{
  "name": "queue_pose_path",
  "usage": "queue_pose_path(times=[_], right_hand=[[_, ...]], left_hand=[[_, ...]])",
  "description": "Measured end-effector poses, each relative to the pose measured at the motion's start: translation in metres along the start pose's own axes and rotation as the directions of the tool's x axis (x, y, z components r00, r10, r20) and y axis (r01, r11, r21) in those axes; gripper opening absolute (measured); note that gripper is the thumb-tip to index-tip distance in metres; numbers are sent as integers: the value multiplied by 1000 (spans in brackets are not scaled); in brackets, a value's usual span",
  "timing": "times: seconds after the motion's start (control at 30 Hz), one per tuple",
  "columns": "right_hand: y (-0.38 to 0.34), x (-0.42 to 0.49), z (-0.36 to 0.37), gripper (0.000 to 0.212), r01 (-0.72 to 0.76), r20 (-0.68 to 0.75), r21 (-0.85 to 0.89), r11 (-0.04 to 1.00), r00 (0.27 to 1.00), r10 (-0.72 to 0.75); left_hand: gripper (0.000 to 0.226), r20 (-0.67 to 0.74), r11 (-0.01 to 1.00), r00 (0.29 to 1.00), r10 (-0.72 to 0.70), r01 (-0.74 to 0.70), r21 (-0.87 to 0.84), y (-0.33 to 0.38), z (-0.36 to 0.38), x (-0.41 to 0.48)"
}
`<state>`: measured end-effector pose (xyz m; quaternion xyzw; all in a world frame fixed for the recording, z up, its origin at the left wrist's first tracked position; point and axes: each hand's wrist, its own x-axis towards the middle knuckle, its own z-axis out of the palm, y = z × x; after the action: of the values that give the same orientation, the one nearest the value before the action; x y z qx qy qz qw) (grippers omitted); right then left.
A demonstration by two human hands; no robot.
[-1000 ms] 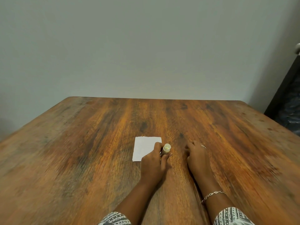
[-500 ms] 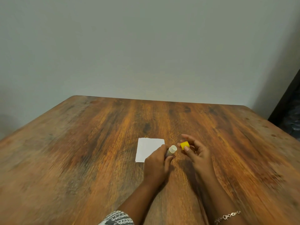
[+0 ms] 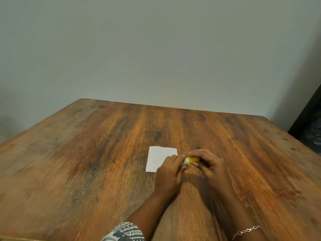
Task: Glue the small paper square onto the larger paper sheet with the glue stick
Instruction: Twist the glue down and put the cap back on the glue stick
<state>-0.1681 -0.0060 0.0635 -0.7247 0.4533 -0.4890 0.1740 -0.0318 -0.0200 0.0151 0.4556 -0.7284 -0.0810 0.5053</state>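
Yellow cap [image 3: 192,160] pinched in my R hand [image 3: 212,165] on the glue stick [image 3: 184,163] my L hand [image 3: 169,171] grips; one white paper [image 3: 157,159] showing, pasting prob. done or unstarted.

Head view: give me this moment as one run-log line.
left hand: holds glue stick | right hand: pinches cap at stick's tip | paper: flat on table

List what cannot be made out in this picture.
- Glue stick: head view, body hidden inside the left hand.
- Yellow cap: head view, fingers of the right hand cover part; seating unclear.
- White paper: head view, left hand covers its near corner; one sheet or two, unclear.
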Motion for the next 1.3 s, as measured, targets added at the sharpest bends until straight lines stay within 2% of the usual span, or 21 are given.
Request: queue_pose_path(times=[0.07, 0.23, 0.33, 0.47, 0.53, 0.6, 0.73, 0.87, 0.97, 1.13, 1.23, 1.3], right_hand=[[-1, 1, -3, 36, 37, 34, -73, 997, 999, -34], [-5, 7, -2, 13, 42, 96, -293, 955, 995, -14], [-4, 9, 1, 17, 12, 92, -423, 906, 995, 30], [-7, 9, -2, 26, 49, 178, -423, 905, 984, 30], [-7, 8, -3, 23, 68, 206, -424, 903, 978, 23], [-6, 8, -3, 15, 42, 189, -448, 893, 981, 49], [-6, 9, 1, 28, -50, 127, -563, 825, 981, 146], [-9, 5, 6, 25, -2, 108, -450, 893, 993, 56], [-11, 4, 6, 19, 5, 132, -419, 908, 990, 56], [-9, 7, 6, 24, -6, 107, -546, 838, 991, 77], [-9, 9, 8, 26, -73, 95, -625, 778, 981, 168], [-8, 10, 9, 29, -99, 65, -621, 778, 982, 177]], left_hand=[[42, 6, 1000, 1000, 2, -2, -11, -1, 1, -1], [43, 13, 999, 1000, 7, -6, -44, 0, 0, -2], [42, 23, 999, 1000, 8, -6, -50, 0, -1, -2], [45, 2, 994, 999, -36, 36, -102, 2, -2, -2], [49, -2, 992, 999, -53, 53, -117, 3, -3, -3], [49, 3, 995, 999, -32, 32, -98, 4, -4, -3], [37, 22, 996, 1000, -17, 19, -90, 3, -4, -2], [50, 21, 986, 998, -57, 60, -155, 4, -5, -2], [53, 25, 985, 998, -61, 64, -162, 4, -6, -2], [43, 54, 985, 996, -74, 81, -153, 4, -5, -1], [33, 54, 988, 997, -56, 63, -141, 3, -4, -2], [32, 49, 987, 997, -53, 60, -150, 3, -4, -2]])
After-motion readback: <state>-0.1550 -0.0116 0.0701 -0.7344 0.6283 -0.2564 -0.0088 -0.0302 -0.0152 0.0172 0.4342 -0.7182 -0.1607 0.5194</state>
